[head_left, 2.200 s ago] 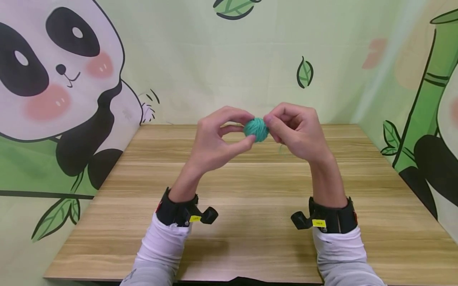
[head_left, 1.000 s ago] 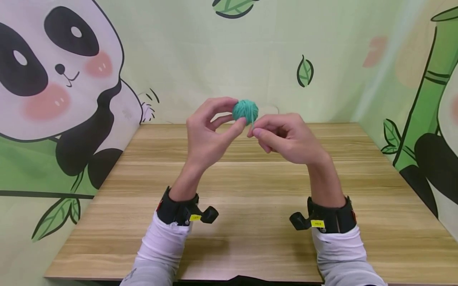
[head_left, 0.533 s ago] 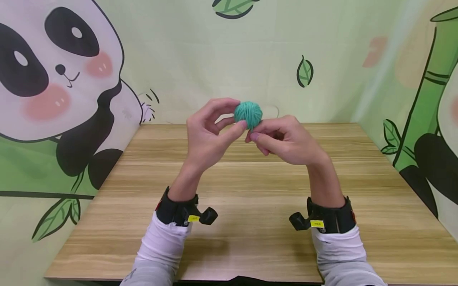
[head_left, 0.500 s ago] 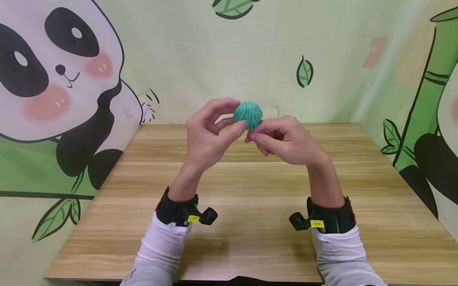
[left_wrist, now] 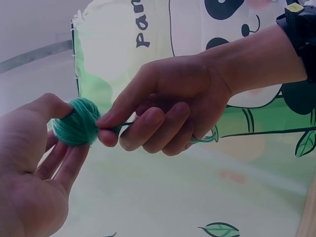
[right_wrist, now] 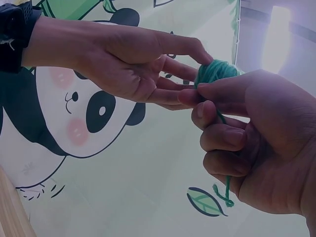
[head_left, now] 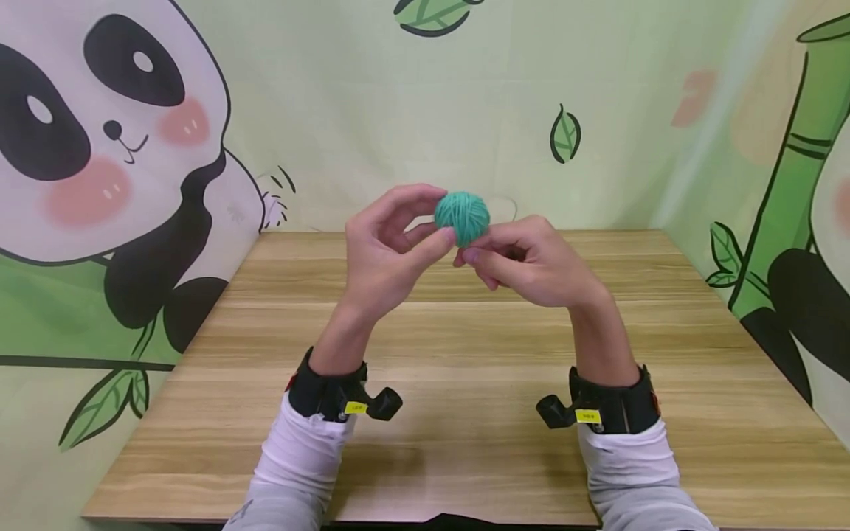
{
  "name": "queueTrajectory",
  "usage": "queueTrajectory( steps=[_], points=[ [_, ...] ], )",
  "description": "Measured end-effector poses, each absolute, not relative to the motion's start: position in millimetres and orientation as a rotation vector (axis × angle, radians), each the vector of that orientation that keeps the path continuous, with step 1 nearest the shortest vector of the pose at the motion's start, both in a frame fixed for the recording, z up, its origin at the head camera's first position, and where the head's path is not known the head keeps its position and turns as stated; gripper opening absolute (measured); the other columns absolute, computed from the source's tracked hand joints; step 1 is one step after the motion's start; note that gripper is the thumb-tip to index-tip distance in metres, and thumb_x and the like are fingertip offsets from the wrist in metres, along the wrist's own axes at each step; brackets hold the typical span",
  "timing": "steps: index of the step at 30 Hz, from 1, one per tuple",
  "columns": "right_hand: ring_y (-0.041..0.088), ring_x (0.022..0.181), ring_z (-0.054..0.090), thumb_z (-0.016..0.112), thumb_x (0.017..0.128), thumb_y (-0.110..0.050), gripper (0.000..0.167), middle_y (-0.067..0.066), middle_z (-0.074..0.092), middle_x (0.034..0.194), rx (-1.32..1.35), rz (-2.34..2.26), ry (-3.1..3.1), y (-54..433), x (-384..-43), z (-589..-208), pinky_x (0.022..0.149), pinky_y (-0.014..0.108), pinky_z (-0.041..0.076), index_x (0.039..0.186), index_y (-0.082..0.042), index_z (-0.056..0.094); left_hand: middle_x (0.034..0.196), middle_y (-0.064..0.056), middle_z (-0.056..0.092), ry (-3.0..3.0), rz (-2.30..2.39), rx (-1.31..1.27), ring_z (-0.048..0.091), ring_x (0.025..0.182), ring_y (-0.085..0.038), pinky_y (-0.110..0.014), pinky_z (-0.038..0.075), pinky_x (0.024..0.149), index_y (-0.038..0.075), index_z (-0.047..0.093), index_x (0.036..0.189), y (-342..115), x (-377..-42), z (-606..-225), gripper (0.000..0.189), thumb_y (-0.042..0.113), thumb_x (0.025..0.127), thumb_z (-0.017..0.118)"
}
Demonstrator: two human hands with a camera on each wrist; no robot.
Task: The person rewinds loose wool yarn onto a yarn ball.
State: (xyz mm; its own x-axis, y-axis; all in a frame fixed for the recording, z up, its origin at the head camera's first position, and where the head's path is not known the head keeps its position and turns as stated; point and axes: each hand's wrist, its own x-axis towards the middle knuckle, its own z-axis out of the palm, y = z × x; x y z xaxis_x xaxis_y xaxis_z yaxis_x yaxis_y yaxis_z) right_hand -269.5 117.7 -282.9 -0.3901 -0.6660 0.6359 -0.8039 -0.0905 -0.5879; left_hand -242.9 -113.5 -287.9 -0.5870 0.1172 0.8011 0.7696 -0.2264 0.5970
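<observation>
A small ball of teal yarn (head_left: pixel 462 217) is held up above the far part of the table, near the middle of the head view. My left hand (head_left: pixel 392 247) grips the ball from the left, thumb in front and fingers behind. Close against its lower right side, my right hand (head_left: pixel 531 262) pinches the yarn strand between thumb and forefinger. In the left wrist view the strand (left_wrist: pixel 202 140) runs through the curled right fingers and comes out past the little finger. The right wrist view shows its loose, curled tail (right_wrist: pixel 225 197) hanging below that hand.
A wood-grain table (head_left: pixel 465 442) spans the space beneath both forearms. Behind and beside it hangs a pale green backdrop (head_left: pixel 631 88) printed with pandas, leaves and bamboo. Each wrist wears a black strap with a small camera, such as the left camera (head_left: pixel 384 404).
The ball and left hand moved left and upward, then the ball shifted slightly right and down. The right hand dropped from the ball's side to below its lower right. Its pinch continues.
</observation>
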Motion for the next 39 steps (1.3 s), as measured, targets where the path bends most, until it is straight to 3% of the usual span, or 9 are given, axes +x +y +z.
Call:
queueTrajectory(
  steps=[6,13,24,28,33,37,39],
  points=[
    [0.014,0.054,0.046,0.062,0.106,0.009,0.02,0.004,0.059,0.069,1.637,1.482,-2.022,117.7,-271.0,-283.8,0.044,0.028,0.035,0.107,-0.002,0.079,0.123,0.004,0.079,-1.58,-1.931,-1.135,0.078,0.114,-0.015,-0.036,0.073,0.099,-0.022,0.062,0.133,-114.2,-241.9,-287.5,0.044,-0.017,0.092,0.076],
    [0.015,0.055,0.044,0.06,0.107,0.009,0.023,0.007,0.057,0.067,1.573,1.468,-2.035,118.3,-272.7,-285.2,0.047,0.029,0.033,0.088,-0.002,0.069,0.119,0.001,0.079,-1.603,-1.982,-1.208,0.077,0.111,-0.016,-0.036,0.074,0.098,-0.023,0.063,0.13,-113.7,-241.0,-288.3,0.044,-0.012,0.091,0.078],
    [0.013,0.053,0.044,0.06,0.102,0.014,0.022,0.007,0.06,0.066,1.476,1.477,-2.052,119.8,-271.2,-282.8,0.044,0.025,0.034,0.09,0.0,0.073,0.121,0.0,0.078,-1.658,-1.984,-1.295,0.077,0.113,-0.015,-0.034,0.073,0.099,-0.023,0.063,0.13,-115.4,-240.2,-288.4,0.043,-0.012,0.092,0.08],
    [0.012,0.054,0.046,0.062,0.102,0.013,0.02,0.001,0.063,0.069,1.431,1.473,-2.052,122.2,-270.5,-283.2,0.046,0.022,0.038,0.095,0.003,0.078,0.121,0.0,0.077,-1.669,-1.985,-1.306,0.077,0.113,-0.014,-0.034,0.073,0.099,-0.024,0.063,0.129,-115.5,-240.2,-289.6,0.043,-0.014,0.09,0.08],
    [0.012,0.058,0.05,0.069,0.108,0.0,0.015,-0.007,0.069,0.078,1.412,1.491,-2.035,124.7,-270.2,-282.5,0.053,0.02,0.046,0.108,0.004,0.083,0.122,0.001,0.077,-1.691,-1.963,-1.329,0.076,0.112,-0.013,-0.033,0.073,0.099,-0.025,0.064,0.127,-116.3,-240.2,-290.3,0.043,-0.017,0.088,0.079],
    [0.012,0.059,0.051,0.073,0.111,-0.012,0.02,-0.008,0.073,0.082,1.41,1.521,-2.022,125.2,-270.7,-281.7,0.053,0.02,0.045,0.11,0.005,0.083,0.122,0.003,0.077,-1.716,-1.921,-1.354,0.076,0.111,-0.014,-0.035,0.073,0.1,-0.024,0.066,0.126,-117.2,-241.0,-289.9,0.041,-0.017,0.088,0.08],
    [0.012,0.057,0.051,0.072,0.11,-0.01,0.019,-0.007,0.073,0.082,1.402,1.535,-2.01,125.4,-271.1,-281.3,0.051,0.02,0.044,0.108,0.005,0.082,0.122,0.004,0.078,-1.73,-1.898,-1.36,0.076,0.11,-0.015,-0.036,0.073,0.1,-0.023,0.067,0.125,-117.5,-241.2,-289.8,0.041,-0.018,0.087,0.08]
  ],
)
